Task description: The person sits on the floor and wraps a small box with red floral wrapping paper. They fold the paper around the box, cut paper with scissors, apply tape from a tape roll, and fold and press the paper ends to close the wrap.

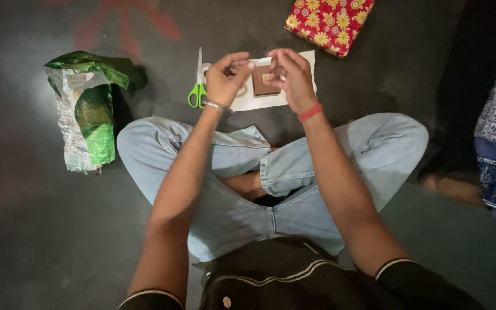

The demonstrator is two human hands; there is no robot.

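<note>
Two bare hands are raised side by side over a dark floor, above the crossed legs in pale blue jeans [231, 166] of a seated person. The left hand [225, 77], with a thin metal bangle at the wrist, has its fingers curled inward, thumb and forefinger nearly meeting; whether it pinches anything cannot be told. The right hand [293, 77], with a red band at the wrist, is likewise curled, fingertips turned toward the left; what it grips, if anything, is hidden. Between and just beyond both hands lies a small brown square box [264, 83], resting on a white paper sheet [259, 100]. Green-handled scissors [197, 86] lie just left of the sheet. A crumpled green and silver foil wrapper [87, 115] sits well left; a red flowered parcel [329, 23] lies beyond.
</note>
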